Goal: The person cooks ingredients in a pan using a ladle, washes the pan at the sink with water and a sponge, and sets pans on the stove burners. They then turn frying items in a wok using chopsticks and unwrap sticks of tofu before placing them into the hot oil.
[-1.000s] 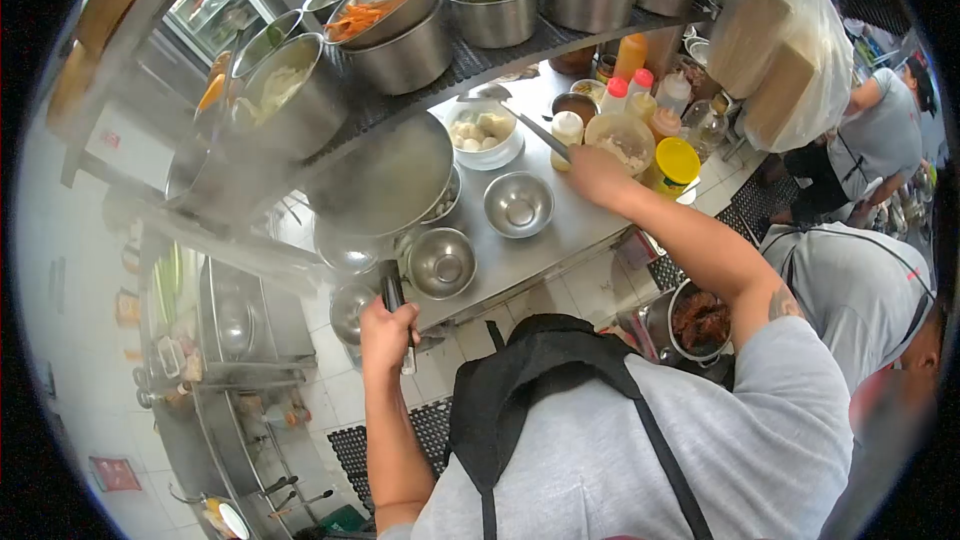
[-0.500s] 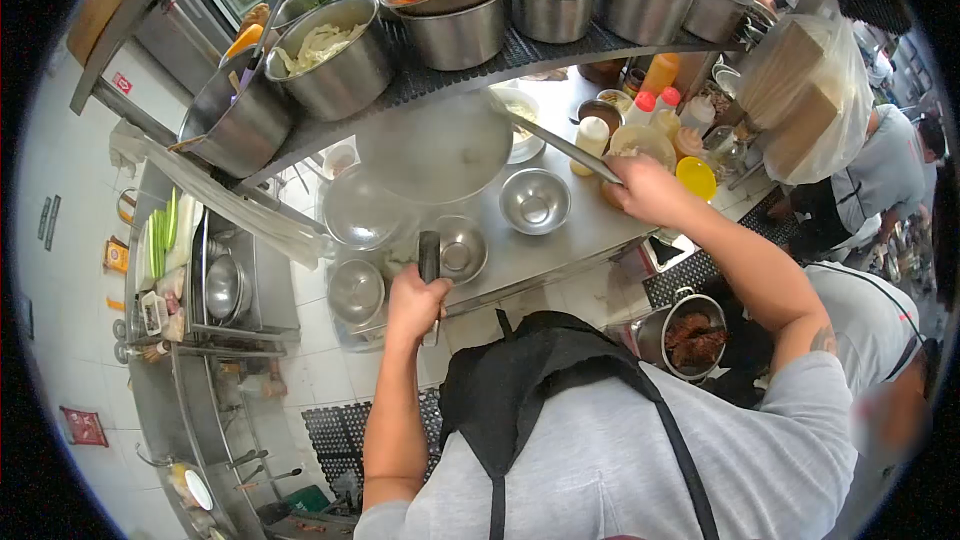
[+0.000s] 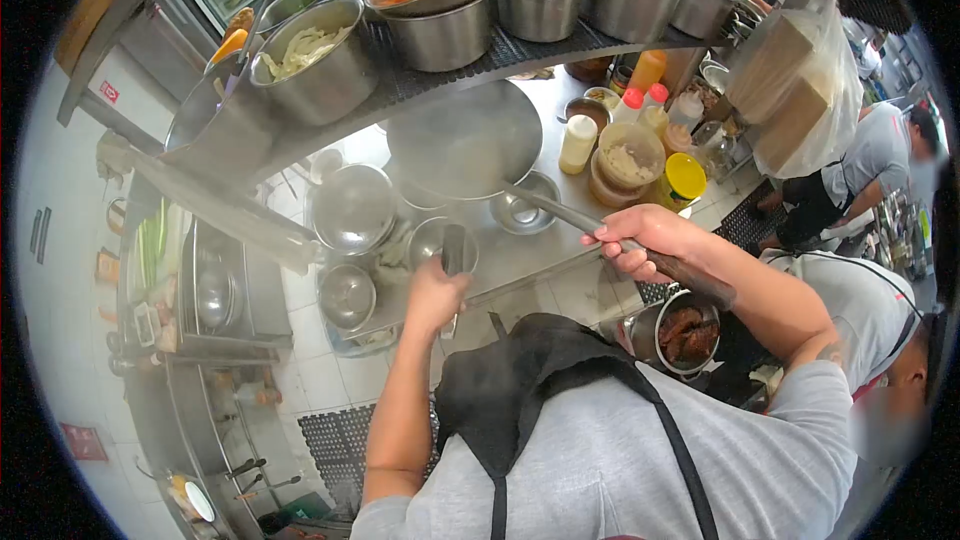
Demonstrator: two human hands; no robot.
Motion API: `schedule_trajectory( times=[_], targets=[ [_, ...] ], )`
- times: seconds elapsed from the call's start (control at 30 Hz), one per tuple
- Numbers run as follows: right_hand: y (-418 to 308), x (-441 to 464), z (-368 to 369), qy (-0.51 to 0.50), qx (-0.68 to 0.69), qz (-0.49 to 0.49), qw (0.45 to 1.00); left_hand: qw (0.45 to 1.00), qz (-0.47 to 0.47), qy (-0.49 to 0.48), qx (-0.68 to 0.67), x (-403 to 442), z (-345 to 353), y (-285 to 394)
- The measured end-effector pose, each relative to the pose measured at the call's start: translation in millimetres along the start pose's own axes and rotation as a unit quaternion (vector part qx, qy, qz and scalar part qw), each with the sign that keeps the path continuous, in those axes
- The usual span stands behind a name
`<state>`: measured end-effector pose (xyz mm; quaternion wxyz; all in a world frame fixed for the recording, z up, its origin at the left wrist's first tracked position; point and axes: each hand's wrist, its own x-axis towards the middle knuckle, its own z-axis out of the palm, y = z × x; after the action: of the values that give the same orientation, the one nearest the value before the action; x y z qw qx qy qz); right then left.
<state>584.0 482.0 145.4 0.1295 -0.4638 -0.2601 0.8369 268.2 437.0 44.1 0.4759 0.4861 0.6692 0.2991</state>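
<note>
I am logging: wok [image 3: 465,140] above counter [image 3: 505,253], steam [image 3: 475,158] clouding its contents; left hand [image 3: 436,296], fingers wrapping, probably, its handle [image 3: 453,250]; right hand [image 3: 652,237], fingers curling round a utensil [image 3: 560,210], its tip being hidden.

A big, round, dark metal pan [image 3: 465,135] has cloudy steam over it. A short, flat, black handle [image 3: 454,242] is on its near side. A long, thin, dark tool [image 3: 685,274] slants to the pan's near right edge.
</note>
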Motion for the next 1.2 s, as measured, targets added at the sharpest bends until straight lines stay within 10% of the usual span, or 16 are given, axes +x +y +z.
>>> schedule_trajectory(
  times=[0.8,1.2],
  targets=[
    [-78.7,3.1,-15.4,-0.047,0.11,-0.056,0.991,0.998,-0.001,0.067,-0.017,-15.0,-32.8,6.9],
    [-79.6,93.6,-64.4,0.085,0.019,-0.087,0.992,0.991,-0.018,0.133,-0.024,-25.4,-57.5,-9.6]
  ],
)
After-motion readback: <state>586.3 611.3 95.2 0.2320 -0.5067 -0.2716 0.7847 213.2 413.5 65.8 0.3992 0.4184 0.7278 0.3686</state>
